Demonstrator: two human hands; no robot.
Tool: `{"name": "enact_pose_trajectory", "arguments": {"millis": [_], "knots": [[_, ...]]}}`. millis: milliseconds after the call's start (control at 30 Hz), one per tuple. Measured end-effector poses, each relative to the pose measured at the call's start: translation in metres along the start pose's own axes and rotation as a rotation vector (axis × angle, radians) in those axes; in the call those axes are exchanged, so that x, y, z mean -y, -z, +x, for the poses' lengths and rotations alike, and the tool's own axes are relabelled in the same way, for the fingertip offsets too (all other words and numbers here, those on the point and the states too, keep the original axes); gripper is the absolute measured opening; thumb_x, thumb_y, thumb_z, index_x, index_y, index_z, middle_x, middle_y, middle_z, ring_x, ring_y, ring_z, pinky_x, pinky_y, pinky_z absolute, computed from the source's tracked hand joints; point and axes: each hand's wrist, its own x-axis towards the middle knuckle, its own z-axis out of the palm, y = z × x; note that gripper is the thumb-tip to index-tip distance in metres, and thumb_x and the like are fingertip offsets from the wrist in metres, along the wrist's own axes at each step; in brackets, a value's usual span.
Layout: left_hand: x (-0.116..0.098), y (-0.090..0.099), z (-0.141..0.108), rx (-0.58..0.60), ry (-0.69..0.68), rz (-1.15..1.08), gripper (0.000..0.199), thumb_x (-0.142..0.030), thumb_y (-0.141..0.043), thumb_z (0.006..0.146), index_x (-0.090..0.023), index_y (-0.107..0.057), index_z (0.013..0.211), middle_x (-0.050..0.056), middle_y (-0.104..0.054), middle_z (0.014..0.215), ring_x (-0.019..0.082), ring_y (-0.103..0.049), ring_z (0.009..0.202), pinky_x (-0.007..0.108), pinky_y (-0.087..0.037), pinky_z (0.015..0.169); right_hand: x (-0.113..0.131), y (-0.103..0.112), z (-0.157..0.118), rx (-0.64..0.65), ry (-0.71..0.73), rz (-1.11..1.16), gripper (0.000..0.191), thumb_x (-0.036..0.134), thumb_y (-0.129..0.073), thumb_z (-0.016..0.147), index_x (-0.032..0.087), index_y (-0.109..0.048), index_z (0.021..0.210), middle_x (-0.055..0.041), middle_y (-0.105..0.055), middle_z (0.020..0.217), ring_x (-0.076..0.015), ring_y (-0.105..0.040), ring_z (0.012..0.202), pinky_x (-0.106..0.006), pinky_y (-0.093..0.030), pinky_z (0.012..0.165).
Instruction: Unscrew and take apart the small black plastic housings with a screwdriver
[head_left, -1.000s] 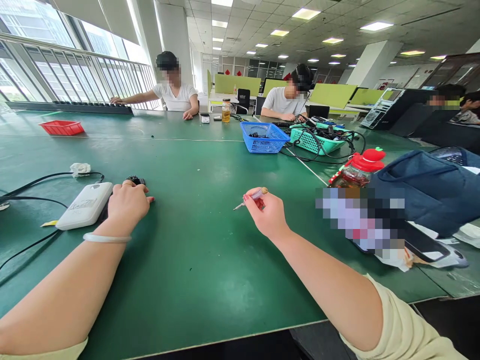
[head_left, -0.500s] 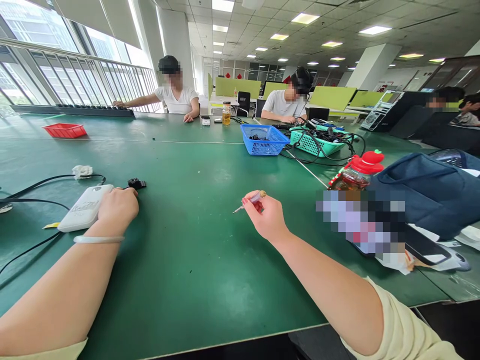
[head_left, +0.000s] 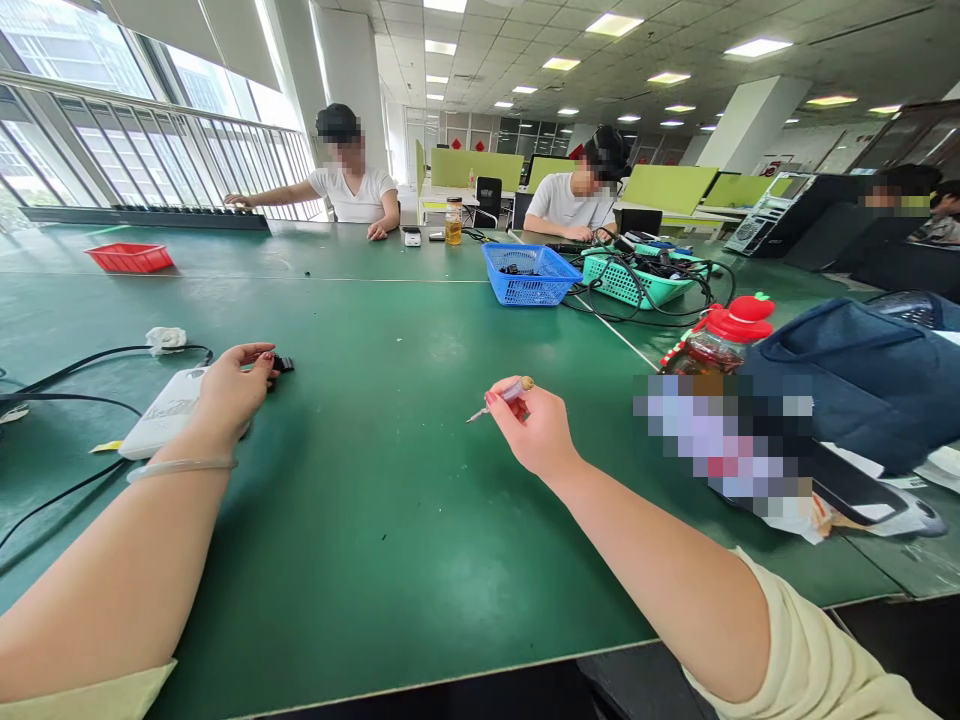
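Observation:
A small screwdriver point(head_left: 516, 389) with a pale translucent handle, a brownish cap and a thin metal shaft is pinched in my right hand point(head_left: 534, 425). Its tip points left, just above the green table point(head_left: 420, 520). At the left, my left hand point(head_left: 238, 388) hangs over the table with fingers stretched and slightly apart. Its thumb and fingertips are at a small black part point(head_left: 282, 366), which they partly hide; I cannot tell whether they touch it. Beneath that wrist lies a white power bank point(head_left: 159, 415), partly covered by the hand.
Black cables point(head_left: 82, 399) run along the left. A red tray point(head_left: 130, 257), a blue basket point(head_left: 531, 275) and a green basket point(head_left: 637, 277) with tangled cables stand farther back. A red-lidded bottle point(head_left: 724, 335) and navy bag point(head_left: 862, 375) crowd the right. Two people sit across the table.
My left hand has lifted and its fingers have spread from a curled pose beside the black part. My right hand keeps the screwdriver almost still.

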Motion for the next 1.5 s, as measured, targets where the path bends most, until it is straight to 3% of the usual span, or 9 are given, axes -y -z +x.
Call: {"name": "enact_pose_trajectory", "arguments": {"millis": [167, 367, 533, 767, 933, 1200, 1400, 1500], "knots": [[0.004, 0.003, 0.005, -0.042, 0.022, -0.07, 0.038, -0.018, -0.051, 0.09, -0.012, -0.06, 0.127, 0.012, -0.069, 0.119, 0.01, -0.067, 0.073, 0.02, -0.052, 0.065, 0.0, 0.0, 0.0, 0.001, -0.012, 0.0, 0.024, 0.037, -0.055, 0.089, 0.021, -0.062, 0.073, 0.0007, -0.058, 0.059, -0.012, -0.048, 0.05, -0.025, -0.04, 0.05], [0.014, 0.014, 0.013, -0.111, 0.029, 0.009, 0.039, -0.014, -0.047, 0.092, -0.016, -0.062, 0.127, 0.011, -0.07, 0.12, 0.017, -0.068, 0.101, 0.032, -0.05, 0.095, -0.003, -0.001, -0.001, 0.01, -0.028, 0.004, 0.024, 0.038, -0.056, 0.089, 0.02, -0.062, 0.074, 0.0, -0.06, 0.062, -0.012, -0.049, 0.051, -0.025, -0.04, 0.051], [0.014, 0.019, 0.012, -0.101, 0.04, 0.137, 0.038, -0.016, -0.052, 0.089, -0.017, -0.067, 0.124, 0.011, -0.072, 0.116, 0.023, -0.065, 0.108, 0.039, -0.046, 0.101, -0.002, -0.001, -0.001, 0.012, -0.027, -0.011, 0.024, 0.038, -0.055, 0.089, 0.02, -0.062, 0.074, -0.0003, -0.061, 0.062, -0.0123, -0.05, 0.051, -0.025, -0.041, 0.051], [0.007, 0.02, 0.009, -0.016, -0.004, 0.529, 0.044, -0.021, -0.046, 0.088, -0.021, -0.067, 0.127, 0.012, -0.072, 0.112, 0.029, -0.064, 0.107, 0.043, -0.048, 0.095, -0.001, 0.0, 0.0, 0.015, -0.03, -0.025, 0.025, 0.039, -0.055, 0.089, 0.021, -0.062, 0.073, -0.0004, -0.06, 0.061, -0.0128, -0.05, 0.051, -0.026, -0.042, 0.051], [0.008, 0.018, 0.009, 0.021, -0.092, 0.594, 0.045, -0.018, -0.042, 0.087, -0.019, -0.069, 0.124, 0.014, -0.07, 0.116, 0.031, -0.062, 0.109, 0.046, -0.049, 0.095, 0.0, 0.001, 0.0, 0.022, -0.026, -0.02, 0.026, 0.039, -0.054, 0.089, 0.021, -0.062, 0.072, 0.0001, -0.059, 0.059, -0.0126, -0.049, 0.05, -0.026, -0.041, 0.051], [0.008, 0.017, 0.009, 0.114, -0.084, 0.705, 0.061, -0.006, -0.048, 0.076, -0.023, -0.065, 0.131, 0.012, -0.07, 0.118, 0.032, -0.065, 0.105, 0.041, -0.051, 0.087, -0.001, 0.0, 0.0, 0.025, -0.029, 0.004, 0.025, 0.039, -0.055, 0.089, 0.02, -0.062, 0.074, -0.0009, -0.062, 0.063, -0.0128, -0.051, 0.051, -0.025, -0.042, 0.05], [0.012, 0.017, 0.01, 0.097, -0.163, 0.747, 0.064, -0.004, -0.048, 0.071, -0.022, -0.066, 0.13, 0.012, -0.069, 0.123, 0.032, -0.065, 0.104, 0.039, -0.052, 0.085, -0.002, 0.0, 0.0, 0.032, -0.029, -0.002, 0.025, 0.04, -0.055, 0.089, 0.02, -0.063, 0.075, -0.0011, -0.062, 0.063, -0.013, -0.052, 0.051, -0.026, -0.043, 0.051], [0.012, 0.017, 0.009, 0.061, -0.197, 0.724, 0.057, -0.009, -0.047, 0.077, -0.021, -0.065, 0.13, 0.012, -0.068, 0.123, 0.031, -0.064, 0.104, 0.038, -0.051, 0.085, -0.002, -0.001, 0.001, 0.03, -0.03, 0.001, 0.025, 0.04, -0.055, 0.089, 0.021, -0.063, 0.075, -0.0007, -0.062, 0.062, -0.0128, -0.051, 0.05, -0.026, -0.043, 0.051]]}}
